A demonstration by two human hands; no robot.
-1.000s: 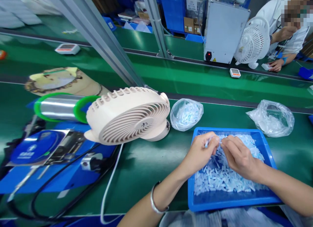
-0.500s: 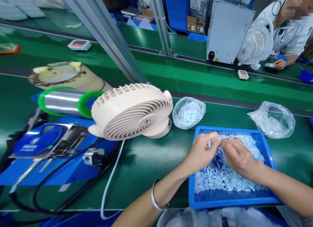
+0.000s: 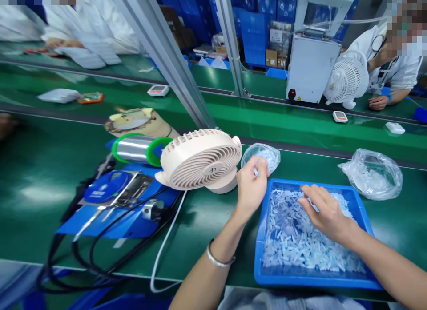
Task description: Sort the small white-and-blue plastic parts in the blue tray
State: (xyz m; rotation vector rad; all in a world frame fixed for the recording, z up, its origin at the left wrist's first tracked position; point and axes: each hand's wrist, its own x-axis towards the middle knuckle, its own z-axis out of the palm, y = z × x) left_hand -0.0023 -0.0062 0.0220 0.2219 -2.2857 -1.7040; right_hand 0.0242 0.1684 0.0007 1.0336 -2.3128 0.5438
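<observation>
1. Fingertips of the left hand are drawn into a narrow grip, with a bit of pale blue and white at the thumb; it looks like one or more small strips, though the count is hidden.
2. Right hand has its fingers loosely curled and thumb a little apart; no strip shows in that grip, but its underside is hidden, so whether it is empty I cannot tell.
3. Progress, as far as it can be judged: a smaller batch of strips is in the nearer clear plastic bag, while a great many lie loose in the blue tray, so most of the visible strips appear left there. No finished count or sorted rows can be made out.
4. Loose strips lie below the right hand and to the right of the left hand, spread across the tray floor and heaped toward its far right part.
5. Left hand is beyond the tray's left rim, overlapping the nearer bag in view; contact with the bag is unclear.
6. Farther out, a second clear bag rests on the green surface beyond the tray's far right corner, and a desk fan stands left of the nearer bag.
</observation>
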